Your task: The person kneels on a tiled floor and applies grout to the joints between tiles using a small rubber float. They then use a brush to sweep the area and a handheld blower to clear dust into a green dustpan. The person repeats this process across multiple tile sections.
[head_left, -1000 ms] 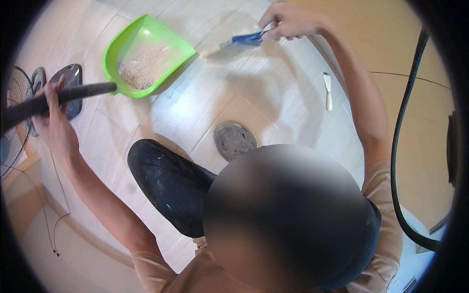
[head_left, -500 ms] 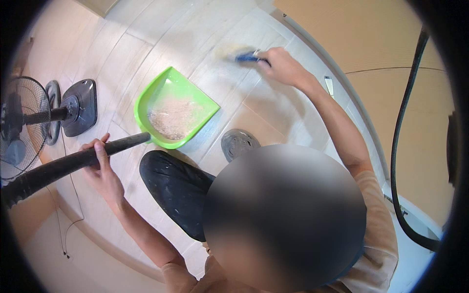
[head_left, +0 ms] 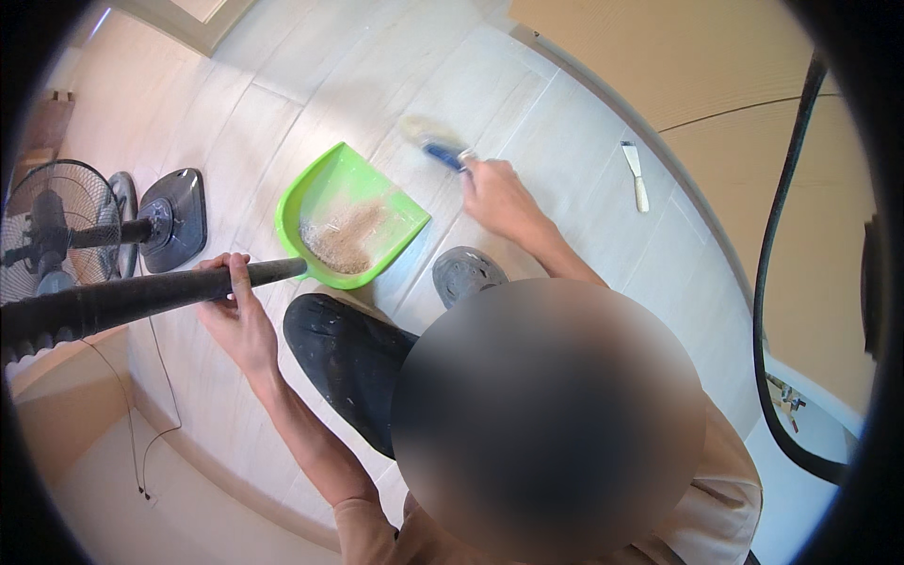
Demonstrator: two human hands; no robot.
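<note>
A bright green dustpan (head_left: pixel 290 218) lies on the tiled floor, holding a heap of pale brown dust (head_left: pixel 348 235) mixed with small bits. Its long black handle (head_left: pixel 141 299) slants up to the left, and my left hand (head_left: pixel 243 325) is closed around it near the pan. Over to the right, my right hand (head_left: pixel 504 196) grips a brush (head_left: pixel 444 154) by its blue handle. The pale bristles are blurred and point away to the upper left, low over the floor beyond the pan's open edge. The brush and pan are apart.
A putty knife (head_left: pixel 637 179) with a pale handle lies on the floor at right. A black fan (head_left: pixel 56 231) with a square base (head_left: pixel 177 221) lies at left, near a thin cable (head_left: pixel 141 424). My knee (head_left: pixel 344 367) and shoe (head_left: pixel 468 273) are close to the pan. A tan panel (head_left: pixel 716 66) borders the right.
My right hand has drawn the brush left and nearer to the dustpan. The view has shifted a little, and the putty knife now shows whole. My left hand still grips the handle.
</note>
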